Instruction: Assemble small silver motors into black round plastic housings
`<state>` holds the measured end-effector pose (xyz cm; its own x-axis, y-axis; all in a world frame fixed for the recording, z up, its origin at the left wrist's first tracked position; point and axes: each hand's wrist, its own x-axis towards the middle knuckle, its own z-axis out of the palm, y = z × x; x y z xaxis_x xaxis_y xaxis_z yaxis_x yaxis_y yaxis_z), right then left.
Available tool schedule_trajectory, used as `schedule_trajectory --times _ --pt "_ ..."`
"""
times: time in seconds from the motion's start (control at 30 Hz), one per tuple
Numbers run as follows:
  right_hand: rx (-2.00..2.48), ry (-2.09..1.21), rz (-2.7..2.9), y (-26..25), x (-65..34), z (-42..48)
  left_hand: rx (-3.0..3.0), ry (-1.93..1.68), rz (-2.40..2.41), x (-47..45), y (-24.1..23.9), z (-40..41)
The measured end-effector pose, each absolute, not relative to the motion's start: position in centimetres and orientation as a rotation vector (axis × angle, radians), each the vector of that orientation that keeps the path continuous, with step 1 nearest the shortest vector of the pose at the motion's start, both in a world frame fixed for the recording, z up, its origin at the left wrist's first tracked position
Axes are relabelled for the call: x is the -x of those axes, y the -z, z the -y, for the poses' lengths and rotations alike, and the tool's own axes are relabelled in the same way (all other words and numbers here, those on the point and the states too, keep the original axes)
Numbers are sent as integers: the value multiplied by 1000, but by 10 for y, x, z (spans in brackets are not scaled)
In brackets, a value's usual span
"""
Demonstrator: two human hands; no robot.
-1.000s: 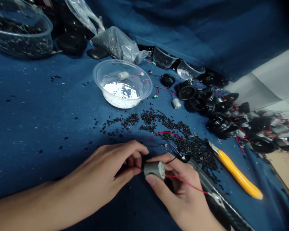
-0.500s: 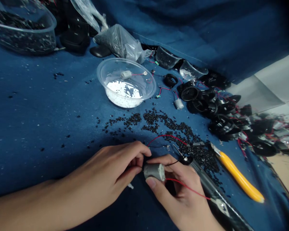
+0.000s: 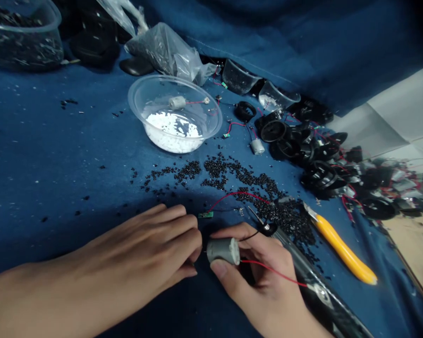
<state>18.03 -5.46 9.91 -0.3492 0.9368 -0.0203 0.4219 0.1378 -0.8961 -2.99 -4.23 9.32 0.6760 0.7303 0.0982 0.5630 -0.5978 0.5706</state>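
My right hand (image 3: 264, 272) grips a small grey electric motor (image 3: 223, 251) between thumb and fingers, its wired end facing right. A red wire (image 3: 275, 270) and a black wire leave that end. Close to the motor's left end, but apart from it, is my left hand (image 3: 162, 253), back upward and fingers curled in; whatever they hold is hidden. Just beyond the hands lies a small green circuit board (image 3: 206, 214) with a red wire arching right. A pointed tool tip (image 3: 255, 216) joins a dark, shiny cylindrical body (image 3: 313, 272) beside my right hand.
Black pellets (image 3: 232, 173) are scattered across the blue cloth. A clear bowl (image 3: 134, 101) holds white pieces and another motor. Yellow-handled cutters (image 3: 345, 251) lie right. Black housings with wires (image 3: 317, 173) pile up far right; a tub of dark parts (image 3: 24, 47) stands far left.
My left hand has drawn a little left from the motor and turned its back up, uncovering the green board. My right hand still holds the motor. The view has shifted slightly.
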Motion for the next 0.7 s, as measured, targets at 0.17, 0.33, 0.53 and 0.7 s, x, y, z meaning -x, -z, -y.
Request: schedule_trajectory --times 0.17,0.33,0.53,0.7 --pt "1274 -1172 1779 -98 -182 55 -2072 -531 -990 30 -96 41" --pt "1260 -1145 1819 -99 -181 55 -1934 -548 -1073 30 -96 44" --pt "1259 -1085 1936 -102 -179 55 -1975 -561 -1055 29 -93 45" --pt "1285 -1084 1780 -99 -178 55 -2133 -575 -1052 27 -91 47"
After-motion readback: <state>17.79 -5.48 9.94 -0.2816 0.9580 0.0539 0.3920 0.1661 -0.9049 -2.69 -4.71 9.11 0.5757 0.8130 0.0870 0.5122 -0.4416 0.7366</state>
